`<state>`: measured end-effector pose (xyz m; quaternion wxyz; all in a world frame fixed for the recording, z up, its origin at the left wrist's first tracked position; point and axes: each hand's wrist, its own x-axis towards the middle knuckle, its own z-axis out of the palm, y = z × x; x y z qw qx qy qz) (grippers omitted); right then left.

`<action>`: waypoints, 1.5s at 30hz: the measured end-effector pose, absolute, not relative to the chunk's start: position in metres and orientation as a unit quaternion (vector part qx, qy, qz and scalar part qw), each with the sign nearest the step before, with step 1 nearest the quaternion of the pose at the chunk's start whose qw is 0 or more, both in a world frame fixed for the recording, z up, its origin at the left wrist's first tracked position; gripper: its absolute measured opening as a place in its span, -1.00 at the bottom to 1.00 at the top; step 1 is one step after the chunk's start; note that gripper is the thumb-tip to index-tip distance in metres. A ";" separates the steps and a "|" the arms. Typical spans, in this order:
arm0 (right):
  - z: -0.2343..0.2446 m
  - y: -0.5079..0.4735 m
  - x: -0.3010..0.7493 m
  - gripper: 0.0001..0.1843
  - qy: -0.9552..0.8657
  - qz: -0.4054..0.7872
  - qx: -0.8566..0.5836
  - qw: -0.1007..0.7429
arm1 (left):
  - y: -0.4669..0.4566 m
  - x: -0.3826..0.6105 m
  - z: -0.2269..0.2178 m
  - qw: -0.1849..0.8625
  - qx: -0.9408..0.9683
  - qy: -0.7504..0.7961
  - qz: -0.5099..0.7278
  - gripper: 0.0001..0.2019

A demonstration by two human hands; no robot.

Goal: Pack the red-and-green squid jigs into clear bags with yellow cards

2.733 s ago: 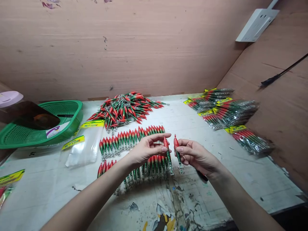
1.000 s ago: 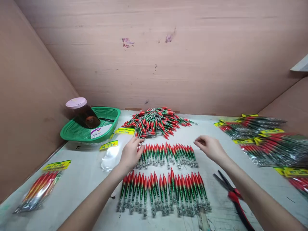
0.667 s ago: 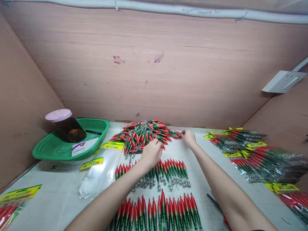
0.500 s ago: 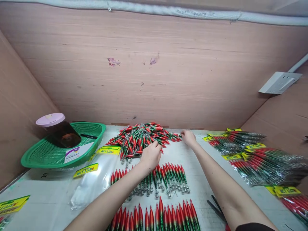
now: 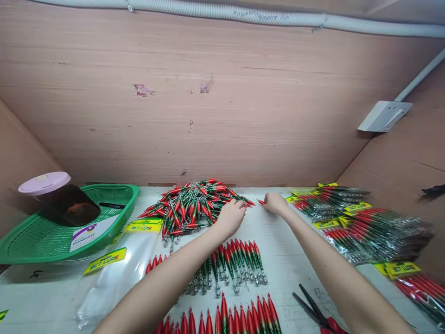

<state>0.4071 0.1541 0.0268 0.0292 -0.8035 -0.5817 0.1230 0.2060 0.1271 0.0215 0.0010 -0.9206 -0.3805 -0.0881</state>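
Observation:
A heap of red and green fishing lures (image 5: pixel 191 206) with metal hooks lies by the back wall. My left hand (image 5: pixel 231 217) is at the heap's right side, fingers curled and pressed together; whatever they pinch is hidden. Just right of the heap, my right hand (image 5: pixel 274 204) is closed on a fishing lure (image 5: pixel 261 202), whose red tip pokes out to the left. Below the hands, a row of lures (image 5: pixel 239 260) lies side by side, partly covered by my left forearm. Nearer still, a second row of lures (image 5: pixel 243 320) runs off the bottom edge.
At left, a green basket (image 5: pixel 130 204) holds a lidded dark jar (image 5: pixel 66 204). Clear plastic bags (image 5: pixel 114 283) with yellow headers lie beside it. Packed lures (image 5: pixel 389 232) are stacked on the right. Red-handled scissors (image 5: pixel 314 311) lie open by my right forearm.
The view has shifted, showing the scissors more fully. My left hand has moved right along the heap. A red lure tip now shows at my right hand's fingers.

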 end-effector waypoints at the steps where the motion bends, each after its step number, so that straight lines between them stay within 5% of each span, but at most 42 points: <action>1: 0.028 0.147 0.411 -0.68 -0.582 0.120 -0.803 0.041 | 0.136 0.220 0.021 0.002 -0.925 -0.371 -0.088 -0.76; 12: 0.033 0.060 0.442 -0.85 -0.609 0.174 -0.712 0.302 | 0.190 0.303 0.010 -0.077 -0.918 -0.372 -0.117 -0.66; 21: 0.046 0.027 0.413 -0.60 -0.491 0.433 -0.569 0.497 | 0.168 0.255 0.051 -0.276 -0.830 -0.344 -0.343 -0.78; 25: 0.061 0.000 0.400 -0.61 -0.446 0.524 -0.509 0.518 | 0.121 0.226 0.068 -0.420 -0.729 -0.333 -0.426 -0.72; 34: 0.080 -0.056 0.376 -0.71 -0.397 0.637 -0.438 0.494 | 0.004 0.178 0.076 -0.785 -0.412 -0.322 -0.333 -0.76; 45: 0.083 -0.083 0.355 -0.69 -0.397 0.675 -0.429 0.451 | -0.026 0.162 0.073 -0.827 -0.372 -0.290 -0.306 -0.65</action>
